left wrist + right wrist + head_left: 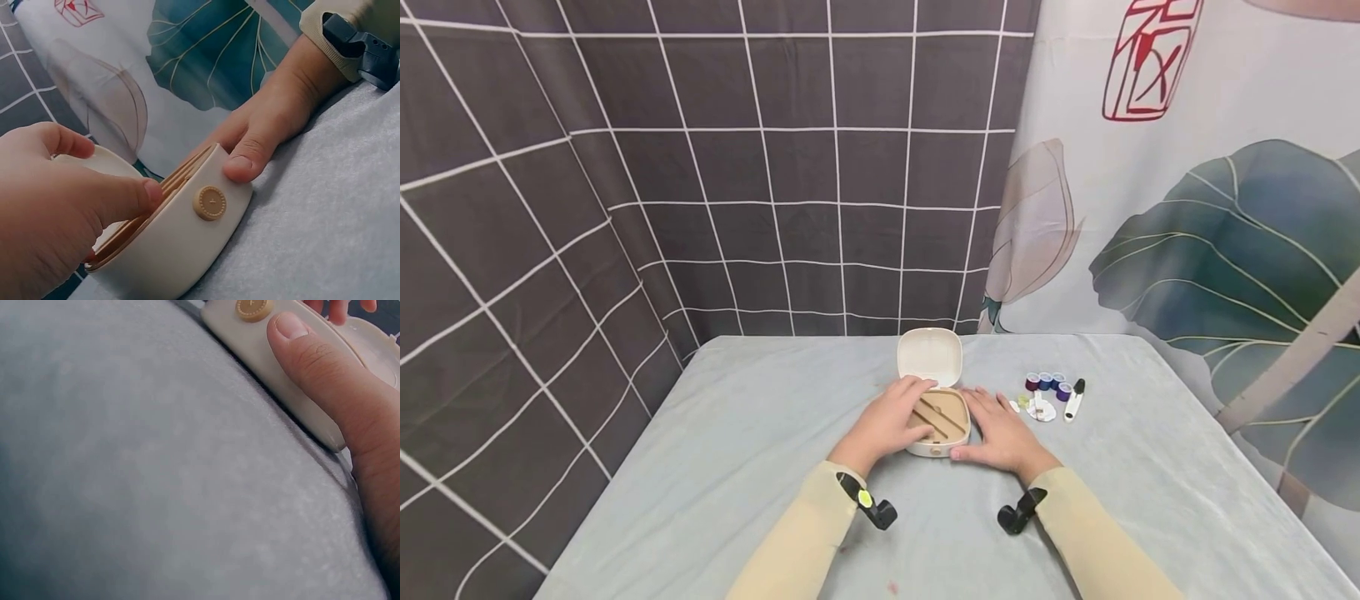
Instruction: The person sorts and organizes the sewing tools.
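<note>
A small white sewing box stands on the table with its lid raised at the back. A tan compartment tray with slanted dividers sits in it. A tan button-shaped knob marks its front wall. My left hand reaches over the left side and grips the tray, thumb near the front edge and fingers toward the hinge side. My right hand holds the box from the right, its thumb pressed on the front wall beside the knob and its other fingers along the right side.
Right of the box lie several thread spools, a white disc-shaped piece and a white thread snipper with a black tip. A grey cloth covers the table. Dark gridded curtain hangs at the back and left.
</note>
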{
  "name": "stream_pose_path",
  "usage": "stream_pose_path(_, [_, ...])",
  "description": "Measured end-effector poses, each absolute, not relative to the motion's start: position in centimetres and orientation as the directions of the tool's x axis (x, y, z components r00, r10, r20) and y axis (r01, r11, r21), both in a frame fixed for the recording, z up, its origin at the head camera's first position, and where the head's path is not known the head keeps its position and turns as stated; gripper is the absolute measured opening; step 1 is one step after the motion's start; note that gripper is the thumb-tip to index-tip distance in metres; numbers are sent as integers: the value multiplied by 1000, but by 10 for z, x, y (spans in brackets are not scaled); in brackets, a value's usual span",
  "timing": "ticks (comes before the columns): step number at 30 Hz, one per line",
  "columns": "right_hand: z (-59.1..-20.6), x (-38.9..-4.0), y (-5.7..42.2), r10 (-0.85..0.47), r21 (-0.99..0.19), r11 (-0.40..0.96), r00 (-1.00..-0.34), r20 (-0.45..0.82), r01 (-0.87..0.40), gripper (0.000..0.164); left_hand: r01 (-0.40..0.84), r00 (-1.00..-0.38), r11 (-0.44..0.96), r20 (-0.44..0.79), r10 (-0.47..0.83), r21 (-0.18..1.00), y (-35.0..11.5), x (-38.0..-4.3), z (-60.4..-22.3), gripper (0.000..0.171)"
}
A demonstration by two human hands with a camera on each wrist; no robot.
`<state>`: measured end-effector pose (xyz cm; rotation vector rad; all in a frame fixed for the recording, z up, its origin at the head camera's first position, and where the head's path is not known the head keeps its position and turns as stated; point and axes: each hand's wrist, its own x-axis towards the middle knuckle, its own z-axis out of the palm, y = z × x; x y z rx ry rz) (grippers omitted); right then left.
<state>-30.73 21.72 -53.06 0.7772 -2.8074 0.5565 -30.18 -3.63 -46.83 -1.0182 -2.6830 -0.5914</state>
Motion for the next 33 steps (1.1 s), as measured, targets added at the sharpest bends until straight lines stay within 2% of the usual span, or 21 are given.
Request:
stream_pose_path(9, [-530,-306,219,-451,-314,799,-856,252,-513,111,703,-709,662,317,630,258,-28,-301,-474,42])
stream_pose_path(19, [-531,-306,218,-451,-319,795,-854,258,-516,111,725,-684,655,333,649,213,-27,-301,-476,21])
stream_pose_path(26, [-531,-306,218,-448,-326,794,-857,256,-513,111,741,-666,650,307,679,169,-25,-300,-472,12])
stream_pose_path(33, [-531,-306,218,-446,-324,797,-859,252,-509,111,761,-637,640,318,702,111,-25,-302,-473,13])
